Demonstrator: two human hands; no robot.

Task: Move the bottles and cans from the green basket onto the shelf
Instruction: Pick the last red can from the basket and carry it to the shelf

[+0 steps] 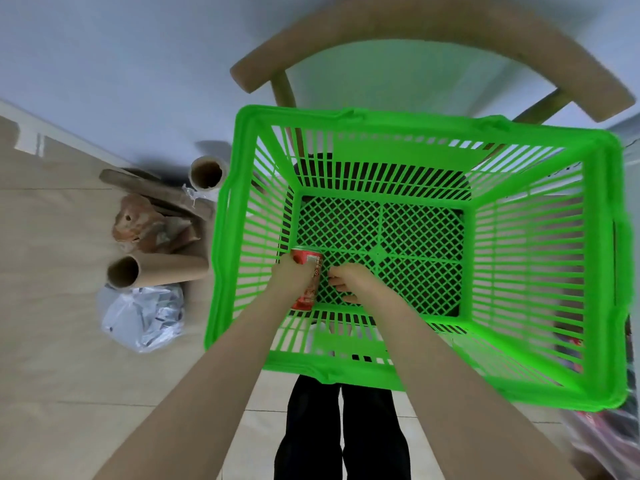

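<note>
A red can with pale label print sits gripped in the left hand, its rimmed end poking out beyond the fingers, just left of the right hand. The green slatted basket surrounds both hands, its lattice floor beneath them.

basket: bright green on my feed, slatted walls, diamond lattice floor
can: red, I see a white printed patch
chair: tan wood
tubes: brown cardboard
bag: silvery-clear
trousers: black
floor: beige tiles

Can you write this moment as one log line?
left hand: grips can | right hand: empty, beside can | can: inside basket
</note>
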